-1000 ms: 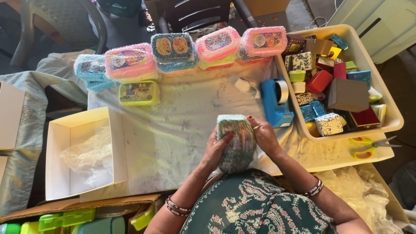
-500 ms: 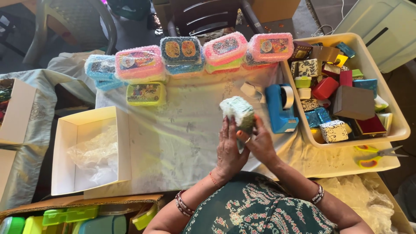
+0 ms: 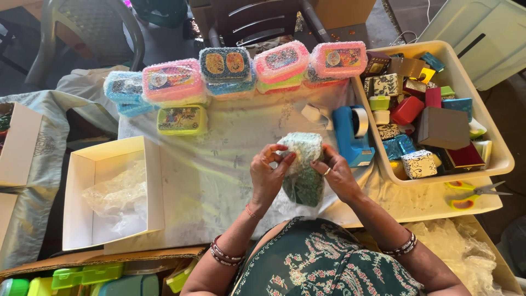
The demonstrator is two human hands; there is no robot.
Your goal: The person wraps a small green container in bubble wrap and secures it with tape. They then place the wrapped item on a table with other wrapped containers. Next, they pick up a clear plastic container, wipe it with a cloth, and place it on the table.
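Observation:
A small box wrapped in bubble wrap [image 3: 301, 156], greenish and patterned, is held upright over the white tablecloth [image 3: 219, 159]. My left hand [image 3: 268, 175] grips its left side, with thumb and fingers pinching the wrap near the top. My right hand [image 3: 335, 174], with a ring on one finger, presses against its right side. Both hands are closed on the wrapped box in front of my body.
A row of bubble-wrapped colourful lunch boxes [image 3: 230, 68] lines the far edge. A blue tape dispenser [image 3: 353, 134] stands right of my hands. A cream tub [image 3: 496, 148] holds several small gift boxes. An open white box [image 3: 112, 192] with wrap lies left; scissors [image 3: 476, 192] lie right.
The wrapped box went from held low near my body to raised and turned. Now it stands upright between both hands, and my left fingers pinch the wrap at its top.

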